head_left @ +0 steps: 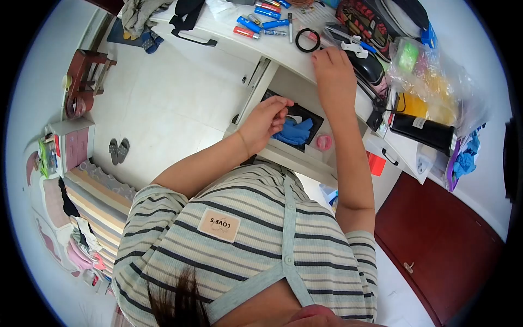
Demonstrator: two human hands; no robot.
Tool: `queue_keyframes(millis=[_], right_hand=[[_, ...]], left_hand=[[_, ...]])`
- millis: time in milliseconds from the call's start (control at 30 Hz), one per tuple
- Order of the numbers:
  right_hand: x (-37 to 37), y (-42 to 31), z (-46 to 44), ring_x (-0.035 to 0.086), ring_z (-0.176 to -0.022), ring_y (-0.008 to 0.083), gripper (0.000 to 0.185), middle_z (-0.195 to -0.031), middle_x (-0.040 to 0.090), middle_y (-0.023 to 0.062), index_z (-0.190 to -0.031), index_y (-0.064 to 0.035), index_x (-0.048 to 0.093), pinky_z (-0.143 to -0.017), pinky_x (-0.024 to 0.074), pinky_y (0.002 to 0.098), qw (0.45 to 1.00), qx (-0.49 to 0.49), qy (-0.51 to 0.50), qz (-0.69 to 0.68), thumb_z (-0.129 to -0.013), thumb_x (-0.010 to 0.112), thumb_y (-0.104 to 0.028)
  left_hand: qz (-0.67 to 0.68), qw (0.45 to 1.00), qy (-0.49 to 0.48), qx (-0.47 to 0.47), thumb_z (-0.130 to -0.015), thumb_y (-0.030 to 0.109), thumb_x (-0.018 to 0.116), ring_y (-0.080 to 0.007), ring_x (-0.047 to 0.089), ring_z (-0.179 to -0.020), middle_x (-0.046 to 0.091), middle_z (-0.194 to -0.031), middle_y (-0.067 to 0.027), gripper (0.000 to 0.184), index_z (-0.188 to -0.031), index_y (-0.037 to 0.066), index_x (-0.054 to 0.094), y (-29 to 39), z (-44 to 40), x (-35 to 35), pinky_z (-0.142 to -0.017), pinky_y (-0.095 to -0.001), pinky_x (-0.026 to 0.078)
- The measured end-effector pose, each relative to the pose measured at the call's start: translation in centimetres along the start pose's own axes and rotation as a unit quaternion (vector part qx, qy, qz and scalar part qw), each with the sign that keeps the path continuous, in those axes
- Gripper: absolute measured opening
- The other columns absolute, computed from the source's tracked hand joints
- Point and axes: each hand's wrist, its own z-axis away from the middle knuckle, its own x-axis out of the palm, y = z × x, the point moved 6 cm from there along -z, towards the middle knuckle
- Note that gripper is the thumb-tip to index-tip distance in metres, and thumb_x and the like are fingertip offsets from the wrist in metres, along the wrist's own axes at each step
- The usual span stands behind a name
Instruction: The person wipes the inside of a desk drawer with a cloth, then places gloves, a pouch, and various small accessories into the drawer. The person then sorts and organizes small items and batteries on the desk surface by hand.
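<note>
My left hand (267,122) hovers above an open drawer, its fingers curled in and the thumb near the index finger. Whatever it may hold is too small to make out. Below it in the drawer lie a blue cloth-like bundle (295,132) on a black tray-like item and a round pink item (324,142). At the desk's front edge is my right hand (334,68), back up, with bent fingers close together and their tips partly hidden. Near its fingertips are a black ring (308,40) and a white plastic piece (354,50).
Several batteries (266,23) and a marker (290,27) lie on the desk. To the right are a patterned pouch (364,24), clear plastic bags (436,82) and a black box-like item (422,131). A dark red cabinet door (436,240) stands lower right; slippers (119,151) rest on the floor.
</note>
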Motion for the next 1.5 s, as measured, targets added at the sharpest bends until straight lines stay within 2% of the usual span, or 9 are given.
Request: queue_keyframes(millis=[167,333,533,733,967,1100,1267,1367,1500], right_hand=[[-0.1,-0.7,-0.6,0.057,-0.086,0.0280,0.012,-0.088,0.057,0.0093,-0.087,-0.0049,0.060,-0.074,0.0481,0.0369,0.997,-0.012,-0.026,0.066,-0.078,0.067,-0.009],[-3.8,-3.8,2.5,0.056,-0.082,0.0270,0.013,-0.086,0.057,0.0091,-0.084,-0.0051,0.058,-0.074,0.0468,0.0384,0.991,0.014,-0.018,-0.135,-0.074,0.066,-0.009],[-1.2,-6.2,7.1,0.057,-0.086,0.0266,0.018,-0.093,0.058,0.0075,-0.091,-0.0065,0.060,-0.076,0.0464,0.0388,0.979,0.041,-0.080,-0.182,-0.074,0.067,-0.010],[-1.5,-6.8,7.9,0.058,-0.097,0.0256,0.034,-0.106,0.061,0.0072,-0.110,-0.0072,0.062,-0.082,0.0459,0.0373,0.986,0.055,-0.070,-0.142,-0.076,0.066,-0.010],[-1.6,-6.6,10.8,0.056,-0.096,0.0228,0.034,-0.103,0.060,0.0076,-0.105,-0.0020,0.062,-0.084,0.0448,0.0358,0.989,0.014,-0.078,-0.127,-0.073,0.058,-0.011],[-2.1,-5.4,12.5,0.058,-0.095,0.0237,0.032,-0.101,0.061,0.0072,-0.105,-0.0027,0.062,-0.082,0.0456,0.0354,0.984,0.065,-0.070,-0.151,-0.074,0.058,-0.010],[-1.4,-2.6,15.4,0.063,-0.086,0.0299,0.025,-0.095,0.063,0.0100,-0.107,-0.0045,0.061,-0.074,0.0494,0.0371,0.919,0.225,-0.109,-0.305,-0.082,0.060,-0.008],[-1.8,-1.7,16.3,0.063,-0.083,0.0311,0.024,-0.095,0.063,0.0116,-0.108,-0.0048,0.060,-0.072,0.0503,0.0378,0.898,0.249,-0.107,-0.347,-0.084,0.061,-0.008],[-3.0,1.5,18.2,0.063,-0.086,0.0305,0.026,-0.095,0.063,0.0108,-0.107,-0.0049,0.061,-0.075,0.0508,0.0372,0.912,0.278,-0.017,-0.302,-0.081,0.063,-0.009]], left_hand=[[0.005,1.000,0.000,0.023,-0.098,0.022,0.051,-0.0056,0.040,-0.063,0.049,-0.076,0.0031,0.015,-0.100,0.008,0.056,0.1,-0.1,-0.2,-0.056,-0.0196,0.035],[0.077,0.997,-0.017,0.017,-0.099,0.026,0.046,-0.0109,0.057,-0.083,0.059,-0.092,-0.0008,0.024,-0.106,0.006,0.058,-0.2,-0.3,-0.4,-0.077,-0.0276,0.049],[0.073,0.995,-0.061,0.018,-0.101,0.031,0.042,-0.0143,0.057,-0.097,0.060,-0.105,-0.0039,0.029,-0.109,0.007,0.057,-0.7,-0.4,0.3,-0.092,-0.0329,0.047],[0.067,0.997,-0.048,-0.003,-0.102,0.038,0.038,-0.0157,0.056,-0.104,0.060,-0.110,-0.0051,0.039,-0.113,0.006,0.057,-1.5,-1.2,0.1,-0.094,-0.0331,0.044],[-0.050,0.994,-0.068,-0.064,-0.101,0.048,0.033,-0.0187,0.052,-0.115,0.056,-0.125,-0.0076,0.056,-0.128,0.003,0.051,-1.0,0.2,1.3,-0.101,-0.0352,0.038],[-0.152,0.976,-0.116,-0.102,-0.101,0.048,0.031,-0.0210,0.051,-0.120,0.054,-0.129,-0.0120,0.058,-0.135,0.002,0.044,-1.5,0.7,2.9,-0.103,-0.0362,0.038],[-0.195,0.952,-0.181,-0.148,-0.101,0.046,0.036,-0.0239,0.053,-0.120,0.055,-0.128,-0.0151,0.056,-0.134,0.002,0.043,-2.8,0.5,3.5,-0.104,-0.0373,0.038],[-0.245,0.939,-0.190,-0.149,-0.100,0.045,0.039,-0.0243,0.053,-0.119,0.056,-0.127,-0.0158,0.055,-0.135,0.003,0.043,-3.2,0.3,4.0,-0.104,-0.0375,0.039],[-0.344,0.912,-0.197,-0.107,-0.100,0.039,0.043,-0.0235,0.053,-0.120,0.056,-0.126,-0.0157,0.052,-0.138,0.003,0.042,-2.9,0.6,4.8,-0.103,-0.0363,0.039]])
